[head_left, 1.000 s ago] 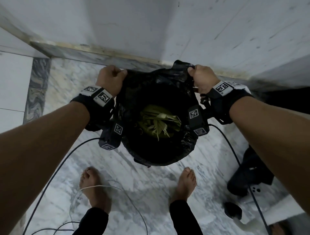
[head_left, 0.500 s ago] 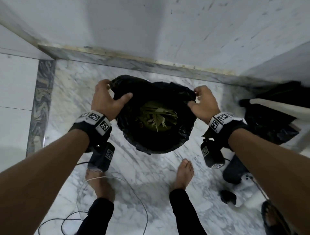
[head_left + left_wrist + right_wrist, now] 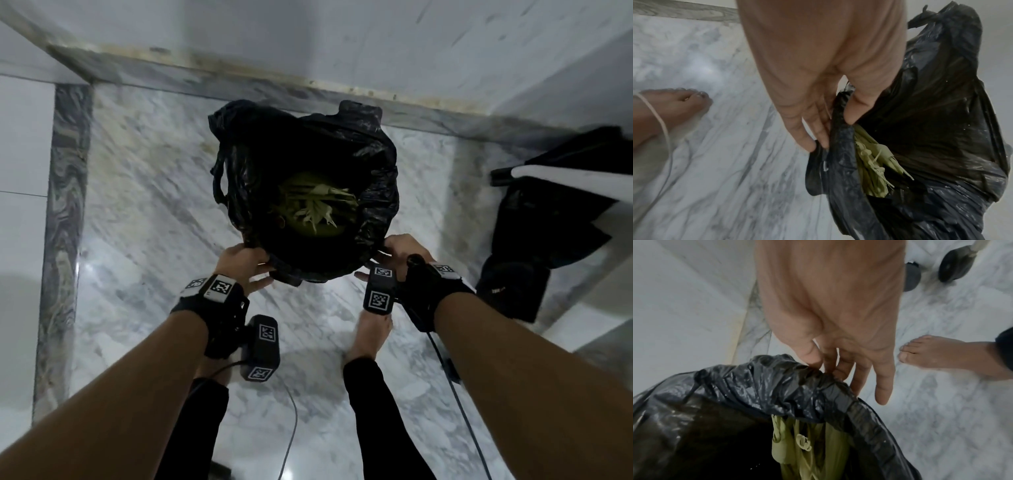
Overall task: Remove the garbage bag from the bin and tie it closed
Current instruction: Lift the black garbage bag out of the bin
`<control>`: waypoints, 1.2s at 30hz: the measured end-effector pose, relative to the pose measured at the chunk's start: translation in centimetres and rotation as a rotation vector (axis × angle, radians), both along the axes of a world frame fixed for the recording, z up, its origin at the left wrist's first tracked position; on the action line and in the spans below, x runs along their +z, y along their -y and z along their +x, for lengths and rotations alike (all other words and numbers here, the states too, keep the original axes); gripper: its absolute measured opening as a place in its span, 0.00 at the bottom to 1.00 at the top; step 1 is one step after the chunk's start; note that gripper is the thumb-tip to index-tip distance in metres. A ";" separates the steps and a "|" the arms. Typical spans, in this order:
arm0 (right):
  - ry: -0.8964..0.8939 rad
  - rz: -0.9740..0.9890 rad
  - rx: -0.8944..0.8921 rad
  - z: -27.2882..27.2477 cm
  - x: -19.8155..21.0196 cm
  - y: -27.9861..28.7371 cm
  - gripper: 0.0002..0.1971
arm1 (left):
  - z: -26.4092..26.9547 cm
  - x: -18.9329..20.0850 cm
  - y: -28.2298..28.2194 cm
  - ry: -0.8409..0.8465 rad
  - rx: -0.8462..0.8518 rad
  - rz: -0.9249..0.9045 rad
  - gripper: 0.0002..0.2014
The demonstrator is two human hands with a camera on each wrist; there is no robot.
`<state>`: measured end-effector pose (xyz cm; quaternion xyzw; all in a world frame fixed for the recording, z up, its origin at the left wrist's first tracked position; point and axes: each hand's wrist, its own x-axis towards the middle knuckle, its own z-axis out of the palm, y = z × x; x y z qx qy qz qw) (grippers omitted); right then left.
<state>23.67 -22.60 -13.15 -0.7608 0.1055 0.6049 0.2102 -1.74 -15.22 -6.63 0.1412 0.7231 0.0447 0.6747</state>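
White-grey marble floor (image 3: 144, 212) meets a pale wall (image 3: 342, 41) along a stained skirting strip. Black garbage bag (image 3: 373, 171) stands on the floor near that wall, mouth open toward me, with pale green leaves (image 3: 315, 205) lying at its bottom. I cannot see a bin around it. A dark bundle (image 3: 548, 219) lies on the floor to the right, well apart from the bag.

Both my hands sit on the near edge of the bag's mouth, set apart from each other. My left hand (image 3: 245, 265) pinches the rolled rim between thumb and fingers (image 3: 818, 123), as the left wrist view shows. My right hand (image 3: 404, 253) pinches the rim with thumb and first fingers, while the outer fingers (image 3: 882, 386) extend straight, clear of the plastic. My bare foot (image 3: 370, 332) stands just behind the bag.
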 end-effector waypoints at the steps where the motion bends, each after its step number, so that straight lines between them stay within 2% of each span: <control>1: -0.018 0.011 0.023 -0.1 0.5 0.0 0.10 | 0.0 0.0 0.2 -0.012 -0.008 0.007 0.08; 2: -0.066 0.002 -0.028 -0.3 1.0 0.1 0.09 | -0.1 0.0 0.4 -0.026 -0.015 0.006 0.06; 4: -0.166 0.015 -0.205 -0.4 1.5 0.5 0.07 | -0.4 0.0 0.6 -0.047 -0.012 -0.013 0.08; 6: -0.208 0.067 -0.343 -0.9 1.8 0.8 0.13 | -0.9 -0.1 1.0 -0.072 -0.017 -0.004 0.13; 9: -0.202 0.089 -0.381 -1.6 2.1 0.9 0.16 | -1.2 -0.2 1.4 -0.070 -0.013 0.008 0.16; 11: -0.159 0.039 -0.306 -1.7 1.9 0.8 0.12 | -1.0 -0.3 1.5 -0.055 -0.009 -0.011 0.12; 13: -0.096 0.022 -0.160 -1.8 1.3 0.5 0.14 | -0.4 -0.1 1.6 -0.039 -0.025 -0.006 0.03; 15: -0.047 -0.020 -0.043 -2.3 0.1 0.3 0.18 | 0.1 0.0 1.7 -0.029 -0.038 -0.013 0.13; 16: -0.017 -0.015 -0.011 -2.5 -0.4 0.4 0.19 | 0.2 0.1 1.7 -0.029 -0.053 -0.016 0.15; 18: 0.008 0.025 0.047 -2.7 -0.5 0.6 0.20 | 0.1 0.0 1.7 -0.031 -0.091 -0.018 0.09; 20: 0.022 0.034 0.053 -2.8 0.2 0.7 0.17 | -0.1 -0.1 1.7 -0.043 -0.137 -0.013 0.03; 23: 0.003 0.035 -0.209 -2.4 2.1 1.8 0.04 | -0.2 0.2 1.7 -0.118 -0.219 0.010 0.05; 25: -0.026 0.040 -0.303 -2.4 3.7 2.6 0.03 | -0.1 0.9 1.6 -0.145 -0.282 -0.020 0.10; 27: -0.030 0.065 -0.334 -1.9 5.3 3.3 0.05 | 0.2 1.9 1.4 -0.117 -0.318 -0.080 0.10; 30: -0.044 0.152 -0.397 -0.5 8.0 3.3 0.03 | 0.7 3.9 0.4 -0.074 -0.283 -0.091 0.09; 32: -0.044 0.231 -0.408 0.7 9.9 2.5 0.01 | 0.6 5.1 -0.5 -0.062 -0.234 -0.064 0.09; 33: -0.026 0.263 -0.397 1.2 10.8 2.0 0.04 | 0.5 5.6 -0.9 -0.061 -0.226 -0.049 0.10; 36: 0.128 0.266 -0.181 2.3 12.7 -0.1 0.11 | -0.1 6.7 -2.9 -0.185 -0.328 0.066 0.13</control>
